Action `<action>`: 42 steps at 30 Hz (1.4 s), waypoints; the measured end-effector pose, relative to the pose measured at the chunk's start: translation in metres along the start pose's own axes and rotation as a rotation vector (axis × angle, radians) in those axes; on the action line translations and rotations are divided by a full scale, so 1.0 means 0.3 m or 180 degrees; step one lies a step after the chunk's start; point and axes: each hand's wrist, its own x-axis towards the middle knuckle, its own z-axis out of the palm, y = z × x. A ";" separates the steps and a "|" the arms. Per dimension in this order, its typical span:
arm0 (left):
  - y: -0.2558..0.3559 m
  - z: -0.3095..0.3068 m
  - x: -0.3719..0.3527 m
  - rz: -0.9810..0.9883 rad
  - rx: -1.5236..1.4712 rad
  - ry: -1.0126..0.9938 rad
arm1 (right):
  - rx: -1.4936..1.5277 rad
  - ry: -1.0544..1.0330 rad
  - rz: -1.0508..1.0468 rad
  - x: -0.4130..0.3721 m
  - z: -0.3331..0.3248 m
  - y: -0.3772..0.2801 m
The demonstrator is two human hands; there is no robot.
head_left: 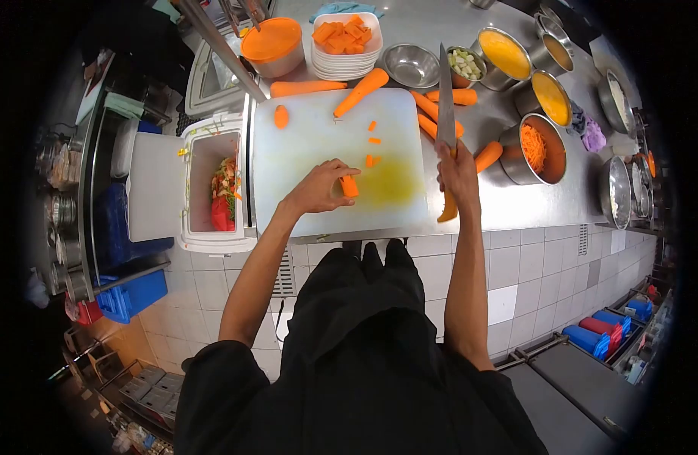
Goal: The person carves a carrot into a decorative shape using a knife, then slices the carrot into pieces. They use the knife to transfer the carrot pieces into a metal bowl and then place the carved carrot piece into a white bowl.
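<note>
My left hand [324, 187] is over the lower middle of the white cutting board [311, 140], its thumb and fingers closed around a short carrot piece [349, 186]. At the board's right edge, my right hand [458, 176] grips a large knife [447, 106], its blade pointing away from me and its yellowish handle end below the fist. Several small carrot bits [374, 141] lie on the board near a yellow-green stain. A carrot end [281, 116] is at the upper left, and a peeled carrot [361, 92] crosses the board's top edge.
An open white bin [193, 178] with scraps stands left of the board. Behind it are stacked white dishes [346, 67] with carrot pieces and an empty metal bowl [411, 65]. To the right are loose carrots [488, 156] and a pot of shredded carrot [516, 144].
</note>
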 end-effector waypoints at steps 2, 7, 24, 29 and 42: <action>-0.008 0.001 -0.011 -0.0008 -0.0126 0.0054 | -0.0016 -0.0043 -0.0007 0.005 -0.004 -0.035; 0.010 0.050 -0.069 -0.0349 -0.0696 0.0606 | 0.0355 -0.0237 -0.0139 -0.076 0.042 0.025; 0.095 0.177 -0.124 -0.1763 -0.1277 0.2742 | 0.0354 -0.1704 0.0981 -0.388 0.231 0.239; 0.098 0.088 -0.062 -0.2699 -0.1265 0.1417 | 0.0224 -0.1804 0.1019 -0.390 0.235 0.235; 0.064 0.079 -0.032 -0.2937 -0.1369 0.0735 | 0.0109 -0.1880 0.1072 -0.387 0.196 0.228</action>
